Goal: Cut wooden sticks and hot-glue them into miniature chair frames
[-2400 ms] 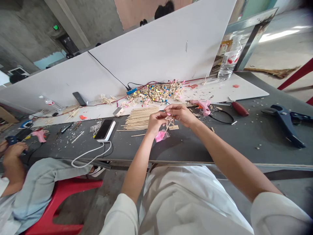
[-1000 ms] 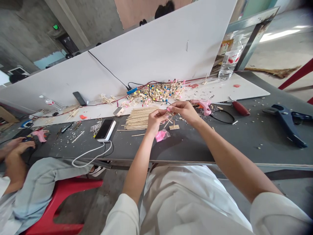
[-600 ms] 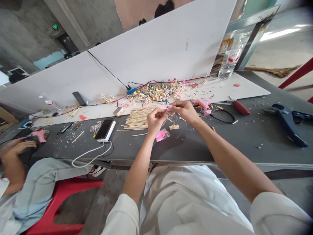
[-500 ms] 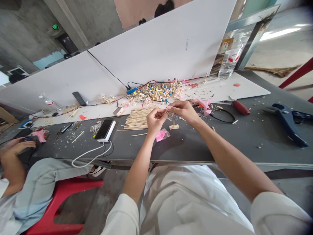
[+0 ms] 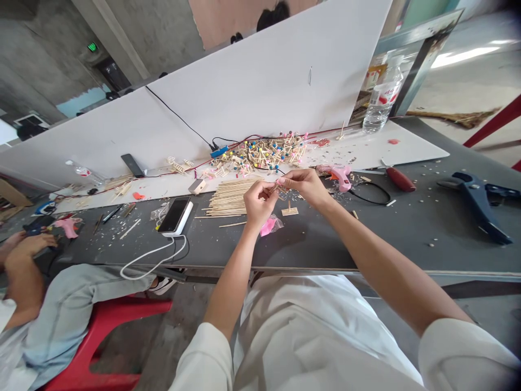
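My left hand (image 5: 260, 202) and my right hand (image 5: 303, 184) meet over the dark table, both closed in a pinch. Between their fingertips is a small piece made of wooden sticks (image 5: 282, 191), mostly covered by the fingers. Just below the right hand stands a little wooden stick piece (image 5: 290, 209) with a flat base and a short upright. A pink lump in clear plastic (image 5: 270, 225) lies under my left wrist. Left of that hand is a bundle of thin wooden sticks (image 5: 226, 198).
Behind lies a heap of short sticks with coloured balls (image 5: 272, 152). Rightward are a pink glue gun (image 5: 342, 177), a red-handled tool (image 5: 401, 179) and blue cutters (image 5: 480, 201). A phone on a white power bank (image 5: 176, 216) lies left. A co-worker's hands (image 5: 35, 244) are at far left.
Both hands stay nearly in place, with only slight finger movement around the small piece. The view has shifted very little.
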{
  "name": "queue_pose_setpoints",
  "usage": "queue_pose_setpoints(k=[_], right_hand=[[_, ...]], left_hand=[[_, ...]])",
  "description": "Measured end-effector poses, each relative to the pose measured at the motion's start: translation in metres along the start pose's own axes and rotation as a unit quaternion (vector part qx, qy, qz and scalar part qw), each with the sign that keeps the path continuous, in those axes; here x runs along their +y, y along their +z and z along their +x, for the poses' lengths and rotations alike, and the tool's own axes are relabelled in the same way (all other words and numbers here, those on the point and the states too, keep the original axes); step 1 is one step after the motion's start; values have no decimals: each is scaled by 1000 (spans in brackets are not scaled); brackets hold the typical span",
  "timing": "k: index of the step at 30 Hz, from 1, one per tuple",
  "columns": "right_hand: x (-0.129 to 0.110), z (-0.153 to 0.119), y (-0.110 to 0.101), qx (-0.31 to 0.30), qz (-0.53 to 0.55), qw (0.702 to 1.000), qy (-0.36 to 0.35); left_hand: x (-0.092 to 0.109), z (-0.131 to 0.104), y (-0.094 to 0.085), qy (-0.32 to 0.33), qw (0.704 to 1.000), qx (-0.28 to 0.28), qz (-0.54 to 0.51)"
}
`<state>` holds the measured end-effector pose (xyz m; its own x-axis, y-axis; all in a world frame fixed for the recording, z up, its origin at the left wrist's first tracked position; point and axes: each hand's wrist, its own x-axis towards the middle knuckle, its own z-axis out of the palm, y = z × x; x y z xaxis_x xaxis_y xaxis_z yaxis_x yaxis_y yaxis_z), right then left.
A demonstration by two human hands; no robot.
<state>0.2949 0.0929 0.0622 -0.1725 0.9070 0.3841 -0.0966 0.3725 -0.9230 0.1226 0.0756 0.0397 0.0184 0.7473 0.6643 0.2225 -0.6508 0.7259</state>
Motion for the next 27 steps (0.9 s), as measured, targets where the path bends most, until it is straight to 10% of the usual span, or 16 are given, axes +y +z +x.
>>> queue_pose_setpoints(k=[17, 27], right_hand=[[4, 0, -1, 11, -14, 1000, 3], [-2, 0, -2, 25, 14, 1000, -1]], left_hand=[[-2, 0, 1, -41, 999, -6, -33], [3, 9, -3, -227, 953, -49, -195]])
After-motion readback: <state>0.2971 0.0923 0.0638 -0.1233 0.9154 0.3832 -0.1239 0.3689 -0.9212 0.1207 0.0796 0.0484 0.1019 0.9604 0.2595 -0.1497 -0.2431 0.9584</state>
